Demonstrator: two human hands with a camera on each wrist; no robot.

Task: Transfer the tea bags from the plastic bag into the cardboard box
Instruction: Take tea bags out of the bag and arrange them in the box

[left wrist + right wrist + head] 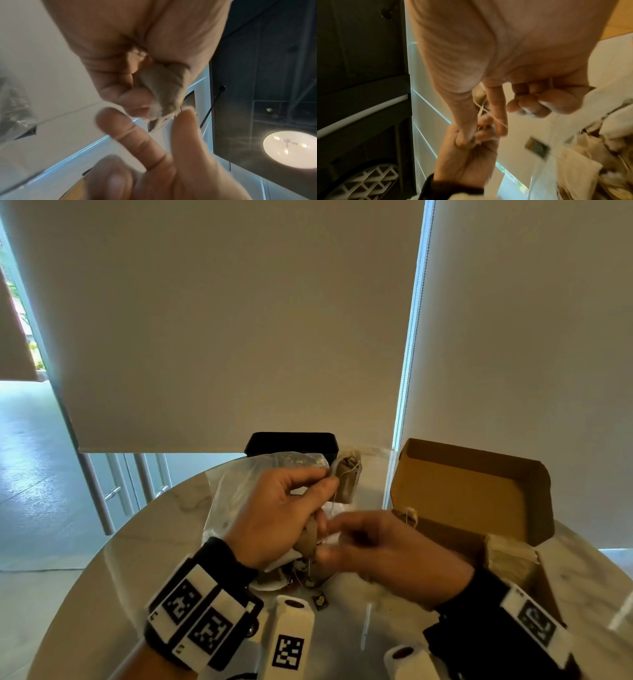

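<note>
Over the clear plastic bag [233, 494] my left hand [294, 508] grips crumpled brown tea bags: one tea bag [347, 479] sticks up past the thumb, another [308, 539] lies in the palm. In the left wrist view the gripped tea bag [163, 89] pokes out of the curled fingers. My right hand [346, 542], blurred, reaches in from the right; its forefinger [123, 129] and thumb [185, 135] stand apart on either side of the bag's tip. A white string [489, 115] crosses between them. The open cardboard box [462, 491] stands at the right with tea bags [510, 563] inside.
Everything sits on a round marble table [154, 542]. A black container [291, 441] stands behind the plastic bag. Loose tea bags and small dark tags [320, 601] lie near the table's front. A tag [537, 148] dangles, blurred, beside more tea bags [583, 169].
</note>
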